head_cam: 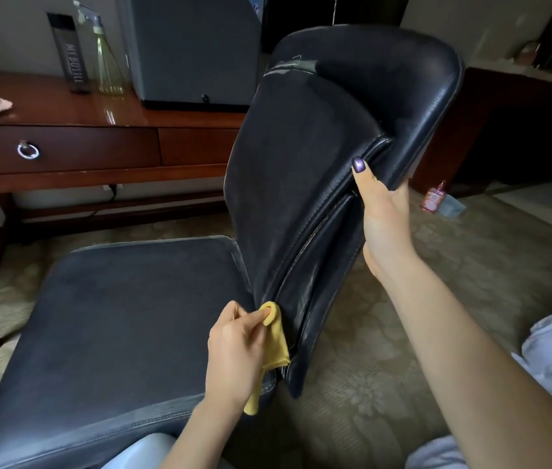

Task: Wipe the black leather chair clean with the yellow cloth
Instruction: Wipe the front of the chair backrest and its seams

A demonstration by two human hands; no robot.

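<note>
One wide-angle camera rides on the person's head and faces forward and down, close over the black leather chair, which fills the middle of the frame. The wooden bench lies farther off at upper left, the carpeted floor at right — straight lines bow toward the edges.

A furnished room, likely a hotel room or bedroom: a polished red-brown wooden bench with a ring-pull drawer stands by the wall, a grey cabinet sits on it, and flower-patterned carpet covers the floor
</note>
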